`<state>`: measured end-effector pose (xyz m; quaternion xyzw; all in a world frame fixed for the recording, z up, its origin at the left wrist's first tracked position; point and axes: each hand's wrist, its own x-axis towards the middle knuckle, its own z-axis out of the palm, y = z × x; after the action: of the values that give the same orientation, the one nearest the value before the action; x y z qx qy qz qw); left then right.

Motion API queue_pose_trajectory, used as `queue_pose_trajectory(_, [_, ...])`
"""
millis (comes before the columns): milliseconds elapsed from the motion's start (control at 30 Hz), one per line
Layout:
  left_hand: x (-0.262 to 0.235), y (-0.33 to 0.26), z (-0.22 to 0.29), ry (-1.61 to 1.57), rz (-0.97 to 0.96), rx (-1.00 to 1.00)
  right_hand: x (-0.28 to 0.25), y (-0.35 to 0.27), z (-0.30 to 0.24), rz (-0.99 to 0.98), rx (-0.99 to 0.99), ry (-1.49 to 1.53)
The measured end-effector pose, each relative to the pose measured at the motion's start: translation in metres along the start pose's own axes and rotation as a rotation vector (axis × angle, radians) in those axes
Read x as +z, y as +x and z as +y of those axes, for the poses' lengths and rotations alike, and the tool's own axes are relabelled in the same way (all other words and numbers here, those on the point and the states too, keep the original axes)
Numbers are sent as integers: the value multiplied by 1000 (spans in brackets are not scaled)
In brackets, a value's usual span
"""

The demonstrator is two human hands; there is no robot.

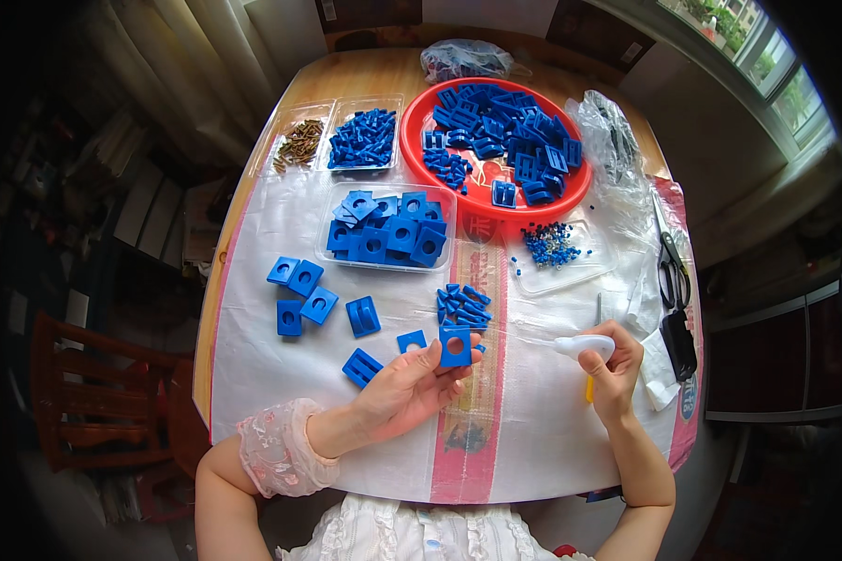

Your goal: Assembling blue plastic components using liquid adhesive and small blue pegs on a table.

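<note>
Between the thumb and fingers of my left hand (404,396) is a blue square plastic plate with a round hole (455,359), tilted up off the table. My right hand (617,376) is closed around a small white squeeze bottle (589,347), its thin nozzle pointing left toward the plate. Just behind the held plate lies a pile of small blue wedge-shaped pieces (462,306). A loose blue square plate (411,341) and a slotted blue part (362,367) rest beside my left hand. Partly hidden under my right hand is something yellow (589,389).
More blue parts (302,279) lie at left. Clear trays hold square plates (388,234), blue pieces (363,138) and brass-coloured screws (301,145). A red basin (415,161) of blue parts stands behind. Tiny blue-and-white pieces (550,245) fill a lid; black scissors (672,271) lie right.
</note>
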<state>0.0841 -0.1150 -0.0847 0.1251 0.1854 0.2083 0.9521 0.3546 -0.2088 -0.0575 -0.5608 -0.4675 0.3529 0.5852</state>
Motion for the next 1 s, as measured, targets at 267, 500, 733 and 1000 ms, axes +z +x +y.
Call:
queue_pose_trajectory(267, [-2,1,0,-2,-10,2,0,0,1,12,7,-7])
queue_pose_trajectory(500, [-1,0,0,3,-2,7,1,0,1,13,-3,-5])
queue_pose_trajectory(733, [1,0,1,5,2,-4,-1,0,2,-1,5,-5])
queue_pose_trajectory(1000, [-1,0,1,10,-25,-7,0,-1,4,7,-14,0])
